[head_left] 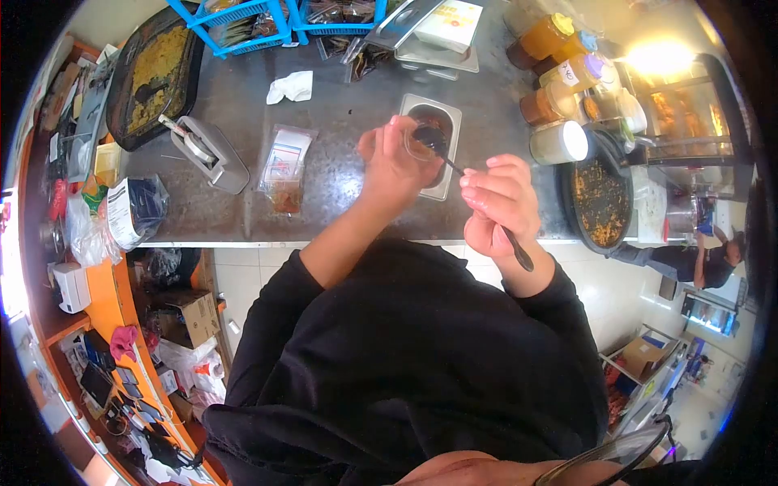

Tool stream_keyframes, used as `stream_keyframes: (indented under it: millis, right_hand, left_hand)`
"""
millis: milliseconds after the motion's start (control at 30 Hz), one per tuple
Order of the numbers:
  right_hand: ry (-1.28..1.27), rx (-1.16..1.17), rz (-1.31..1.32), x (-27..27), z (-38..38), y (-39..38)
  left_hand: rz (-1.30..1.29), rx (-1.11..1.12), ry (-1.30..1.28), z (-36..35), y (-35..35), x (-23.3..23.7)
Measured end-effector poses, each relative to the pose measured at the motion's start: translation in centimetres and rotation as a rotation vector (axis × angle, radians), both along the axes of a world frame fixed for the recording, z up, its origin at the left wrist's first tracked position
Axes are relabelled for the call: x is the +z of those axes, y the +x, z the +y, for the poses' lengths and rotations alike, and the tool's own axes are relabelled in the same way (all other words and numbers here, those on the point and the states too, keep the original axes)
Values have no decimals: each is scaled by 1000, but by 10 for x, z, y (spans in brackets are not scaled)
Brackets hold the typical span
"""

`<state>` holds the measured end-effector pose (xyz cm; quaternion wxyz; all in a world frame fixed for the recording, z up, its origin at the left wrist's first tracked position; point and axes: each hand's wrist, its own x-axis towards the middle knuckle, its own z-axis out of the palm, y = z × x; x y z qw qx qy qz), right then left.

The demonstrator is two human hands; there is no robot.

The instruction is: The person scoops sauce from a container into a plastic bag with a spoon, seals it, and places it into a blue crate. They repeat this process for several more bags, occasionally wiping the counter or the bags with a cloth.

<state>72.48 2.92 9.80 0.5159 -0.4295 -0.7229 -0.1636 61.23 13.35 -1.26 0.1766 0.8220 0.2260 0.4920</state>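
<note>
My left hand (393, 162) is closed round a small clear cup (423, 142), tilted above a rectangular metal container (440, 185) on the dark worktop. Something dark shows inside the cup. Between the fingers of my right hand (501, 206) is a dark spoon (519, 249); one end reaches into the cup and the other points down toward my forearm. The metal container holds something reddish-brown, partly hidden by the cup and my left hand. To the left, a clear plastic packet (285, 166) with a printed label and brownish contents lies flat.
A grey holder (212, 162), white tissue (290, 87) and black food tray (121, 138) are at left. Blue baskets (243, 14) stand at the back. Squeeze bottles (545, 39), a white-lidded jar (559, 143) and a dark pan (598, 202) are at right. Another person (713, 261) stands far right.
</note>
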Motion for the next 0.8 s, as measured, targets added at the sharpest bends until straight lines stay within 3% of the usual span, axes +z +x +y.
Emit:
stream_keyframes:
  millis: [167, 267, 300, 400, 533, 600, 700, 800]
  right_hand:
    - [-3, -10, 26, -1, -2, 0]
    - [120, -101, 268, -16, 7, 1]
    - [122, -19, 539, -22, 14, 3]
    - [-31, -130, 1274, -27, 15, 21]
    - [-390, -322, 1092, -71, 6, 31]
    - [-568, -457, 766, -99, -2, 16]
    - [-560, -415, 323, -112, -7, -7]
    - [-592, -314, 837, -121, -2, -20]
  left_hand:
    - [-23, -20, -32, 1, 0, -3]
    - [89, -25, -106, 1, -5, 9]
    - [108, -18, -67, 2, -6, 7]
    - [172, 2, -16, 4, -14, -1]
    - [156, 32, -84, 11, -38, -11]
    - [121, 67, -53, 17, -47, -16]
    - [148, 109, 32, 23, -57, -16]
    - [200, 116, 54, 26, -62, -15]
